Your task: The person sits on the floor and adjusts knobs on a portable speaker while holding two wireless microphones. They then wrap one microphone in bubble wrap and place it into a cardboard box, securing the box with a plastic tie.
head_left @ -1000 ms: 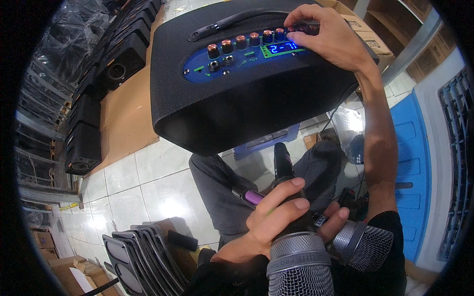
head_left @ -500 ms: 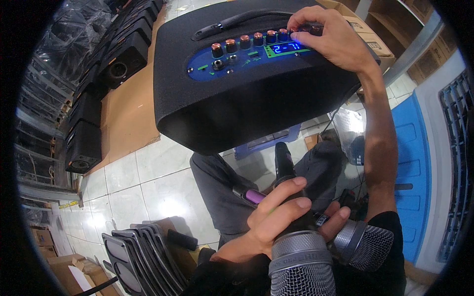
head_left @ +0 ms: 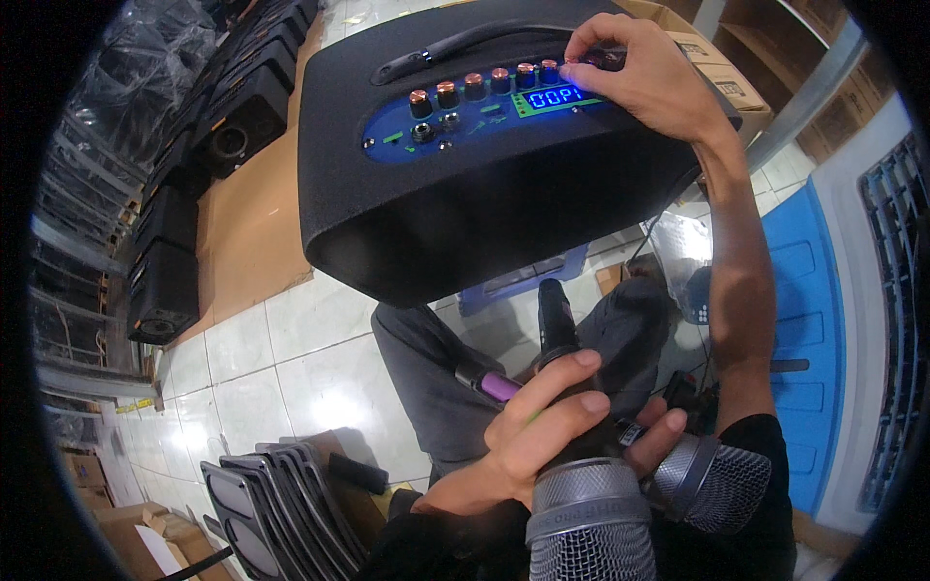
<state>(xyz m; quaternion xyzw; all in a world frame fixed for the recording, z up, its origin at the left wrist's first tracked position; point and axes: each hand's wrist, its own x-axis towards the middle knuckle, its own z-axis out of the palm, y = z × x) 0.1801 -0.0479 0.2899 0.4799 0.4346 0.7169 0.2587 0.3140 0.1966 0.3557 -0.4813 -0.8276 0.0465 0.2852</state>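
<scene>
Copper knobs [head_left: 484,85] at twelve o'clock: right hand [head_left: 644,82] pinches one, turn slowly; left hand [head_left: 557,431] squeezes two microphones [head_left: 620,494] at six.

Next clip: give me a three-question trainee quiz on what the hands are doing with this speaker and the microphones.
1. True or false: the right hand rests on the carry handle of the black portable speaker.
2. How many microphones does the left hand grip?
A. one
B. two
C. three
3. Fill in: the lit display on the speaker's control panel glows ____.

Key
1. False: its fingertips are at the knobs beside the display.
2. B: two, the nearer microphone and a second microphone to its right.
3. Blue.
</scene>
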